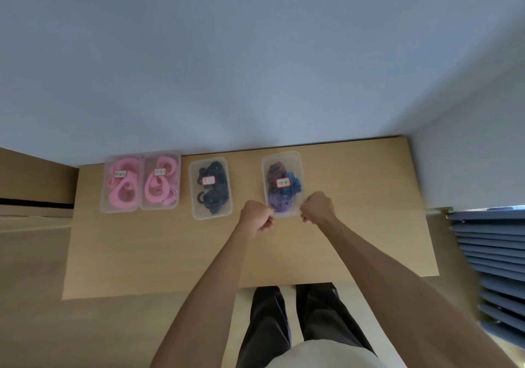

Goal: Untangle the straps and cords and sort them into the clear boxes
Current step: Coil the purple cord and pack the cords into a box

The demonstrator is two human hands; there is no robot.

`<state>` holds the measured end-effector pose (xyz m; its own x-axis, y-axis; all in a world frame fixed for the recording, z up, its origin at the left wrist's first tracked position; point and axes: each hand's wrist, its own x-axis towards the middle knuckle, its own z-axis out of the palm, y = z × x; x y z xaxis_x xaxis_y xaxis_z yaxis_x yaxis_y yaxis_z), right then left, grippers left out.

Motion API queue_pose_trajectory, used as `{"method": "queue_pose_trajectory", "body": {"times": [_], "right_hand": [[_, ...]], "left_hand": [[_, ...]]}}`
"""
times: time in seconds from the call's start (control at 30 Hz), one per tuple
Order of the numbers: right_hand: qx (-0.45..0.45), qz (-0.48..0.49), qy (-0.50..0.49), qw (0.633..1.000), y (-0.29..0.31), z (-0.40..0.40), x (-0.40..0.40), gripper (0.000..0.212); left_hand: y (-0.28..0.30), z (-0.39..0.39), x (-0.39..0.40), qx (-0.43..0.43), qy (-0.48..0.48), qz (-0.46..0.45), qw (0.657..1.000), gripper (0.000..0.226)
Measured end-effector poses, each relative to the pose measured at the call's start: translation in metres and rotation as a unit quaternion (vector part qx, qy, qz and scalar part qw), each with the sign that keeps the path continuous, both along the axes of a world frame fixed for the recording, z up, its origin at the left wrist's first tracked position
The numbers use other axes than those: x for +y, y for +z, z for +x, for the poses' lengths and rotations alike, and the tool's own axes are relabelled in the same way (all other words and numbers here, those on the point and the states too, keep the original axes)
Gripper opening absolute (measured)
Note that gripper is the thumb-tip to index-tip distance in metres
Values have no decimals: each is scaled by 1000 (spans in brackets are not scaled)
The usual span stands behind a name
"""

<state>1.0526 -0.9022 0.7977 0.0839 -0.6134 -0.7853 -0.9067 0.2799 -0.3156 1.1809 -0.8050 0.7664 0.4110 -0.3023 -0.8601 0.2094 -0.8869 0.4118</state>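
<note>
Flanking the clear box (295, 159) of purple and blue cords (281, 197), left hand (255, 217) and right hand (316, 206) curl, grasp unclear.

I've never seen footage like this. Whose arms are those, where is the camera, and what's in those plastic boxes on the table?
No machine here: a person wears a camera on the head, looking down at both bare arms. On the wooden table stand four clear labelled boxes: two with pink straps, one with dark cords, one with mixed blue, purple and maroon cords. The left hand and right hand are curled at the near corners of that mixed box; whether they grip it is too blurred to tell.
</note>
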Motion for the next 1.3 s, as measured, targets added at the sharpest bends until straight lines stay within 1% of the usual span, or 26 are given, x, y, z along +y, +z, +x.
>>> {"method": "queue_pose_trajectory", "body": {"times": [0.07, 0.13, 0.23, 0.33, 0.47, 0.57, 0.63, 0.73, 0.87, 0.97, 1.03, 1.13, 1.17, 1.3], "right_hand": [[-5, -9, -4, 1000, -1, -1, 2, 26], [-5, -10, -8, 1000, -2, -3, 2, 25], [1, -1, -8, 1000, -4, -4, 3, 24], [4, -20, -19, 1000, -4, -3, 5, 26], [10, -45, -56, 997, -4, -1, 11, 32], [14, -72, -75, 995, -4, 2, 13, 35], [15, -82, -81, 993, -2, 2, 11, 33], [6, -75, -85, 994, -1, 0, 10, 31], [0, -72, -90, 993, -2, 1, 11, 27], [-8, -75, -99, 992, -4, 1, 12, 26], [-12, -73, -102, 992, -5, 0, 12, 29], [-15, -68, -100, 993, -5, -2, 11, 31], [-15, -66, -96, 993, -5, -2, 12, 32], [-23, -53, -84, 995, -7, -5, 13, 29]], "left_hand": [[1, -6, 3, -2, 32, -17, 999, 16], [1, -10, 5, -15, 54, -21, 998, 13], [2, -13, 5, -28, 47, -7, 998, 11], [4, -13, 4, -23, 51, 8, 998, 12], [3, -17, 6, -70, 48, 16, 996, 11], [4, -19, 5, -98, 65, -5, 993, 13], [5, -18, 5, -127, 45, -4, 991, 15], [6, -18, 9, -195, -3, 8, 981, 16], [11, -26, 10, -236, -22, 1, 972, 9], [11, -28, 11, -250, -31, -5, 968, 10], [11, -29, 11, -260, -36, -8, 965, 12], [12, -28, 12, -250, -40, -6, 967, 13], [10, -27, 13, -241, -32, -8, 970, 8], [2, -27, 17, -197, 41, -20, 979, 8]]}}
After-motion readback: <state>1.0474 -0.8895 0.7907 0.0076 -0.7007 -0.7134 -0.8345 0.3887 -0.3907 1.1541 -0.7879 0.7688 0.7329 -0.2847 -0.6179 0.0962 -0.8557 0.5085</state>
